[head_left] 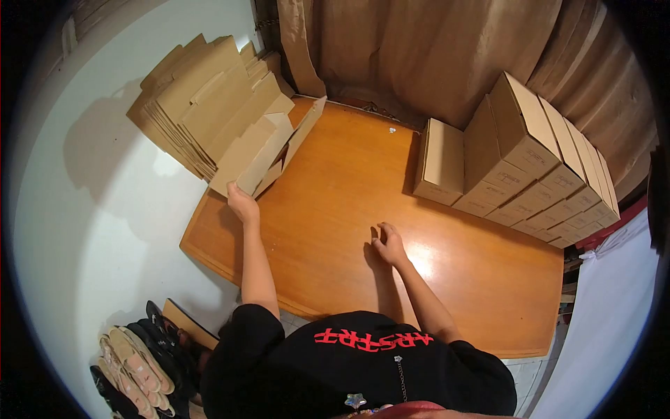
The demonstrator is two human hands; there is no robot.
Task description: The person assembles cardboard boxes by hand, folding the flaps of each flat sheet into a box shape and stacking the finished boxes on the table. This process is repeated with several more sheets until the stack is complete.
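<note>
My left hand [242, 202] is closed on the near corner of a partly unfolded cardboard box [248, 157], at the left end of the table. One panel of this box stands out to the right, apart from the rest. Behind it, a stack of flat cardboard boxes [199, 98] leans against the wall. Over the middle of the wooden table [321, 209] hovers my right hand [391, 246], its fingers loosely bent and apart, with nothing visible in them.
Closed cardboard boxes [516, 174] are stacked in rows at the table's right end. A brown curtain [419, 56] hangs along the far edge. Several sandals [139, 363] are at the lower left, by the white wall [91, 209]. A small light scrap [392, 130] lies near the back.
</note>
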